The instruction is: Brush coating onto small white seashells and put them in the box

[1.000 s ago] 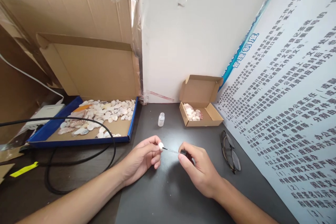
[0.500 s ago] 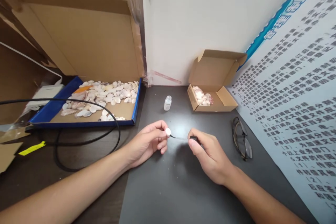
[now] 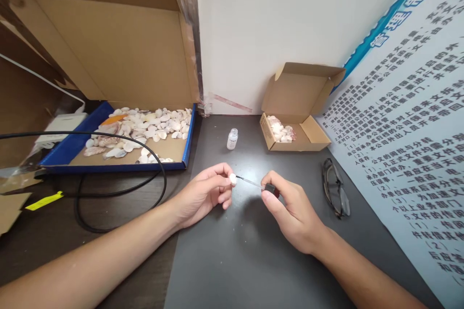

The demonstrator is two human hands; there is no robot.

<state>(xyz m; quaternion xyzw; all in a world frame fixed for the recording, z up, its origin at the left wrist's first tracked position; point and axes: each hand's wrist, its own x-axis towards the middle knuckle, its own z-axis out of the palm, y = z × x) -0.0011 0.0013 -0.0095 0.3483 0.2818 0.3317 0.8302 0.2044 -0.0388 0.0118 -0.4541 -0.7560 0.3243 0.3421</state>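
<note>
Between thumb and fingertips, my left hand pinches a small white shell. My right hand is closed on the black cap of a brush applicator, whose thin clear stem points left. The dark brush tip lies close to the shell's right edge; whether they touch I cannot tell. Beyond the hands, a small uncapped clear bottle with a white label stands upright on the dark grey desk mat.
On the left, a blue-edged cardboard box holds many shells; a black cable loops in front of it. A small open cardboard box with shells stands back right. Glasses lie near the printed poster.
The shell has turned slightly in my left fingers. The applicator is now tilted, with its brush tip higher and more of the stem and cap showing. The view has shifted a little.
</note>
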